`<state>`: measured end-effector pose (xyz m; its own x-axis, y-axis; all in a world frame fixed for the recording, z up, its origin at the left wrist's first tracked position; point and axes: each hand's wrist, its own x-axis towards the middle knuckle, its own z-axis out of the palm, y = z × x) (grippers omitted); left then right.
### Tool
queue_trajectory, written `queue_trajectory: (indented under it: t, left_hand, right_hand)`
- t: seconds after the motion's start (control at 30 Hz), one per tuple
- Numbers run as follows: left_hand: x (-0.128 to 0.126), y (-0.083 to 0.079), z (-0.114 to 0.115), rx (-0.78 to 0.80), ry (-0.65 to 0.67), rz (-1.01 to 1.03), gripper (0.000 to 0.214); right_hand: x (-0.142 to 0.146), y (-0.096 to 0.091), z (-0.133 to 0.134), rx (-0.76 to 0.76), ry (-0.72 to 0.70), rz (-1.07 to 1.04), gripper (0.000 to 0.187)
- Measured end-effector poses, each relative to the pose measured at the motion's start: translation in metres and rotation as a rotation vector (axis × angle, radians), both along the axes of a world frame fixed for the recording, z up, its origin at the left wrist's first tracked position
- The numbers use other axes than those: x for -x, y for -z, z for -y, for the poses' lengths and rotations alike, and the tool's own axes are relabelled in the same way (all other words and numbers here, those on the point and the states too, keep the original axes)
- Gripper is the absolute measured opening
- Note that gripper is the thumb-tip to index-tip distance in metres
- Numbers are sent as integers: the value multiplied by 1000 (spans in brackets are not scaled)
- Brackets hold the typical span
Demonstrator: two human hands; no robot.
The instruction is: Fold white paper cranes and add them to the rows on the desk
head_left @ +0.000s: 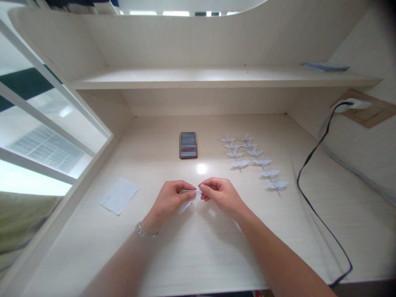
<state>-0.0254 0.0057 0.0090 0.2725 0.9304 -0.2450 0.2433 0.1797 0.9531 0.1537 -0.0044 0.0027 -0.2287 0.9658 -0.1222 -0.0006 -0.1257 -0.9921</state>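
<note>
The person's left hand [173, 196] pinches a folded white paper [186, 205] between thumb and fingers, and the right hand [222, 194] pinches its tip. That paper is nearer the person than most of the paper cranes [240, 164] — two lines on the desk [192, 264] — and left of them. Left of the cranes lies a dark rectangle [188, 145] (too blurry to name), then, farther left, a flat paper sheet [120, 195]. A black cord [307, 159] runs to their right.
</note>
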Motion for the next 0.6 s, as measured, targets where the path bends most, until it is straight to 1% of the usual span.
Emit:
queue_trajectory:
  t: [0.13,0.27,0.37,0.5,0.6]
  left_hand:
    - [-1,1,1,11,11,3,22]
    - [-2,-1,1,28,24,13,23]
    - [-2,0,2,10,30,5,23]
    - [-2,1,2,-29,47,-13,23]
    - [0,0,0,-35,36,36,28]
  right_hand:
    - [6,1,3,-1,25,42,13]
    - [7,2,3,7,54,27,14]
    - [5,1,2,16,22,15,17]
    - [6,1,2,5,-15,38,14]
    - [6,2,0,-8,41,44,13]
